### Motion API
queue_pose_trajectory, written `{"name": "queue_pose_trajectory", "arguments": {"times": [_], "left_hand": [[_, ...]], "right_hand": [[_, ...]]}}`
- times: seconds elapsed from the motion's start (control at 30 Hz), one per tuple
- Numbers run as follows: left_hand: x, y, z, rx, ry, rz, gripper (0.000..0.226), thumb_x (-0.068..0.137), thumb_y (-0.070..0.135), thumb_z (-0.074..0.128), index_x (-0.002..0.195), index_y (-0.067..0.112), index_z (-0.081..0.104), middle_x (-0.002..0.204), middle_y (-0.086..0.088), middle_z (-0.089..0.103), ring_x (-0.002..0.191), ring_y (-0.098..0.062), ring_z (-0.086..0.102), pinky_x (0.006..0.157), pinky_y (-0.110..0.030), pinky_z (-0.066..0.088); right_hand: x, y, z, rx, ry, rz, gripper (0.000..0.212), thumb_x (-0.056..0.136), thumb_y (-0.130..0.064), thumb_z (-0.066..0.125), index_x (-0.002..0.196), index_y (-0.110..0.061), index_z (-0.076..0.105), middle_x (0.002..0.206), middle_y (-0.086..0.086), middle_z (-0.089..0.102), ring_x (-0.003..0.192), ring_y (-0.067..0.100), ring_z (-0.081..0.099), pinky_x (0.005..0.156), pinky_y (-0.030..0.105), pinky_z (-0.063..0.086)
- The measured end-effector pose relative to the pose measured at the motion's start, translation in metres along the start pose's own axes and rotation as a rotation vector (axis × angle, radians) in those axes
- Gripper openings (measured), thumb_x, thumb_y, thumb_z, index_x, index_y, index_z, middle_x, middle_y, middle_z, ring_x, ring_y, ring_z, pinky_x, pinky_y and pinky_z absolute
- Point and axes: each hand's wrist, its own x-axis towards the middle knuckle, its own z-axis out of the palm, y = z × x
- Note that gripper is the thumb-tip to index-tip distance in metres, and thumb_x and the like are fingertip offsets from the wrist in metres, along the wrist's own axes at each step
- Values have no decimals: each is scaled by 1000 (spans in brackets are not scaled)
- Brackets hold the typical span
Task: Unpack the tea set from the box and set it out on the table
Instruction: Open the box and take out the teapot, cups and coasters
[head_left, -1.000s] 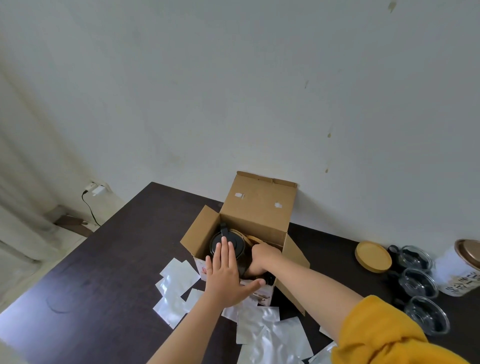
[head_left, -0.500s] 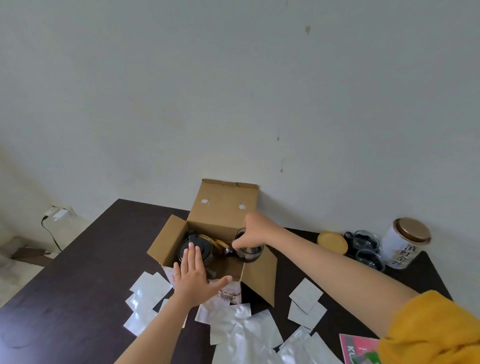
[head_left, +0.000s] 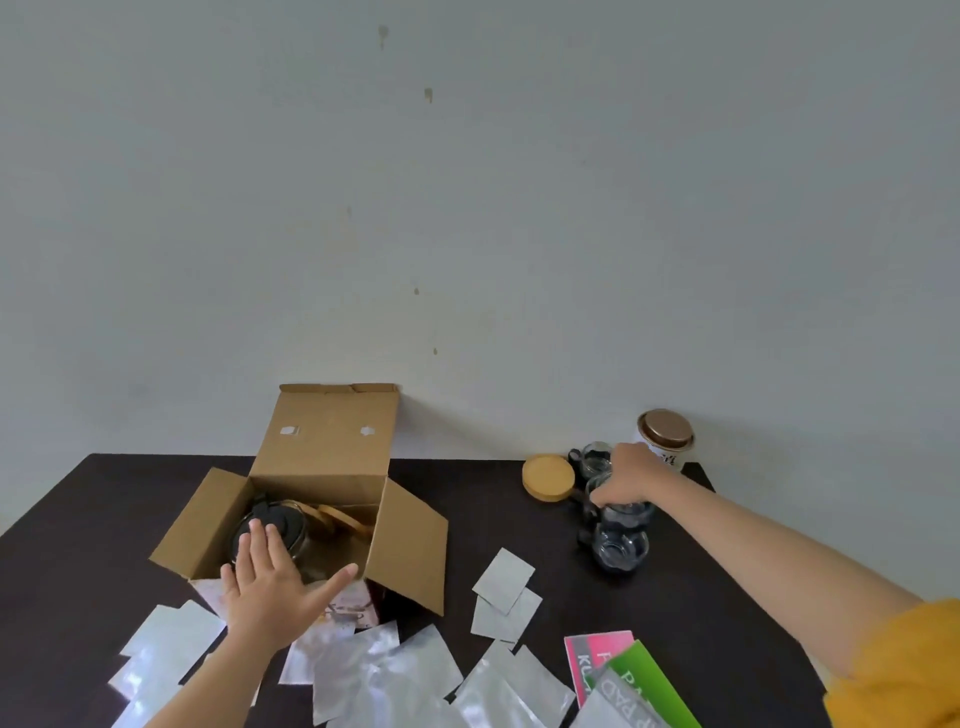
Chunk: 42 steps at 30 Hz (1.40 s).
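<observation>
An open cardboard box (head_left: 322, 457) stands on the dark table (head_left: 104, 519). Inside it are a glass teapot with a black lid (head_left: 283, 525) and round wooden coasters (head_left: 340, 517). My left hand (head_left: 270, 587) lies flat with straight fingers on the box's near edge, over the teapot. My right hand (head_left: 626, 483) reaches to the back right and grips a glass cup (head_left: 623, 512) from above, among other glass cups with dark handles (head_left: 618, 548) standing in a row.
A wooden coaster stack (head_left: 549, 477) lies left of the cups, a white tin with a brown lid (head_left: 665, 436) behind them. Several silver foil packets (head_left: 384, 670) lie along the near edge, with pink and green packets (head_left: 602, 660). The wall is close behind.
My right hand lifted a glass cup out of the box and carried it right to the row of cups. My left hand stayed on the box. The camera turned right.
</observation>
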Motion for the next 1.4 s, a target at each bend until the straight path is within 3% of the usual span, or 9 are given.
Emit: {"name": "queue_pose_trajectory", "arguments": {"times": [0.1,0.17,0.23,0.47,0.63,0.73,1.03,1.4], "left_hand": [[-1,1,3,6,35,12,147,41,102,1,150,4,10,159,-14,1,146,-32,0,116,-50,7],[-1,2,3,5,55,28,145,43,101,2,149,2,15,158,-16,6,145,-34,4,115,-50,8],[-2,2,4,5,70,42,144,45,100,4,148,1,19,157,-17,10,145,-35,7,115,-51,9],[-2,-1,10,-6,97,60,138,51,99,7,147,0,20,157,-17,11,145,-36,7,114,-52,8],[0,-3,15,-26,111,74,137,53,99,10,147,-1,22,157,-18,12,145,-37,8,114,-53,6],[0,-4,17,-31,116,77,136,53,98,10,147,0,22,157,-17,11,145,-36,7,114,-54,5],[0,-2,19,-33,147,82,133,57,97,12,144,-2,27,156,-19,16,143,-39,12,113,-55,7],[2,-5,22,-45,143,86,132,58,96,13,145,-1,27,156,-18,15,144,-39,11,113,-55,6]], "right_hand": [[3,43,-3,19,52,115,32,62,-37,72,72,-14,52,74,1,56,66,15,55,50,24,40],[13,69,1,55,95,159,49,51,-42,72,90,-14,62,90,3,64,80,19,61,64,25,49],[20,86,6,54,130,189,61,46,-44,72,100,-16,65,99,6,65,88,23,63,70,26,49],[26,103,20,30,137,307,57,55,-37,77,103,-12,59,106,12,47,94,32,57,70,30,49],[41,115,37,77,113,322,55,54,-38,82,98,-12,64,113,14,53,97,32,59,80,35,56],[46,117,47,79,90,323,63,59,-40,80,109,-9,59,120,16,49,107,34,55,84,36,52],[56,115,62,56,99,307,61,74,-34,75,124,-8,51,125,15,43,114,33,49,84,37,48],[49,113,64,17,178,219,74,78,-44,73,136,-13,41,127,13,47,118,31,49,88,40,49]]}}
